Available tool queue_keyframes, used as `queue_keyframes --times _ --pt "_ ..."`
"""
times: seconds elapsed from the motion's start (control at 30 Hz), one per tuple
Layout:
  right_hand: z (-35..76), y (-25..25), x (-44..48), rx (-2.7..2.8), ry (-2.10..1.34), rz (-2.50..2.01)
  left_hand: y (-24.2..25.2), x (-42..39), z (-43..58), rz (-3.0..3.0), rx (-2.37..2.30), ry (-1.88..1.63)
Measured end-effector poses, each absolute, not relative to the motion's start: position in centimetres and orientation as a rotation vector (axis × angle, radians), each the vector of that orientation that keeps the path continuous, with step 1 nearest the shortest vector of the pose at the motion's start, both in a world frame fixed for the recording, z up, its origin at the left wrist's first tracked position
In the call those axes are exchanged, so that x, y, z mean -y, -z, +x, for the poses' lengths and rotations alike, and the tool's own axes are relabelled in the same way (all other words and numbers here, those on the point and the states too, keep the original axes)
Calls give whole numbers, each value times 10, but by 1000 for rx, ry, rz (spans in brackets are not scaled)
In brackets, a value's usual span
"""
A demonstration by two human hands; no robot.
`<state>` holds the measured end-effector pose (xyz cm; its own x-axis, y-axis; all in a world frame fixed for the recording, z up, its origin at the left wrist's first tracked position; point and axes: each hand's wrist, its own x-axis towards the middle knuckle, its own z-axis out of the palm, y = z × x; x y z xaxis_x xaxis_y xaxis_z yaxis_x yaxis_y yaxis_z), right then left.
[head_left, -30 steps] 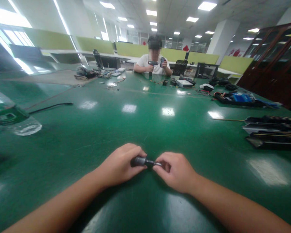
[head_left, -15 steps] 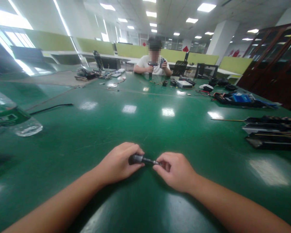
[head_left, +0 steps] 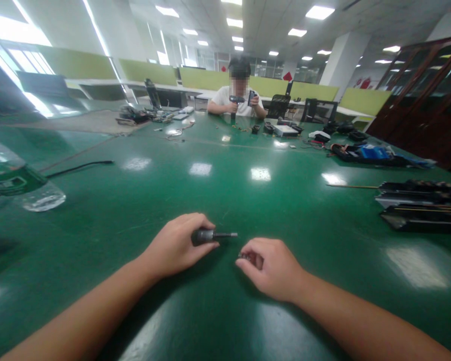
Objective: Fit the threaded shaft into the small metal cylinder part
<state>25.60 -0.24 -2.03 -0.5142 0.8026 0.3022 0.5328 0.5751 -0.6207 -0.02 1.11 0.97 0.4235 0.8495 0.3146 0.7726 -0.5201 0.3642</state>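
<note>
My left hand [head_left: 176, 244] is closed round the dark handle of a small screwdriver [head_left: 210, 235], whose thin metal shaft points right over the green table [head_left: 225, 195]. My right hand [head_left: 272, 268] rests a little to the right and nearer to me, its fingers pinched on a small part [head_left: 246, 256] that is too small to name. The shaft's tip and the right hand are apart.
A clear plastic bottle [head_left: 15, 183] with a green label lies at the left edge beside a black cable [head_left: 78, 166]. Black trays [head_left: 421, 205] sit at the right. Across the table a person [head_left: 237, 98] holds a tool, with several small parts and boxes [head_left: 285, 129] nearby.
The left hand has lifted the screwdriver up and to the left, pulling its tip away from the part in the right hand. The right hand has stayed almost in place.
</note>
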Motion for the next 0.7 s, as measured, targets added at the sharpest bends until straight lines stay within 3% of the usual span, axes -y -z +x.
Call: queue_keyframes --times 0.17,0.3,0.7 --pt "256 21 4 2249 -612 -1040 -12 -33 -26 2220 -1893 -871" --pt "256 22 5 2262 -595 -1018 -15 -50 -58 1907 -2196 -809" --pt "255 21 8 2351 -525 -944 -17 -51 -100 1689 -2425 -685"
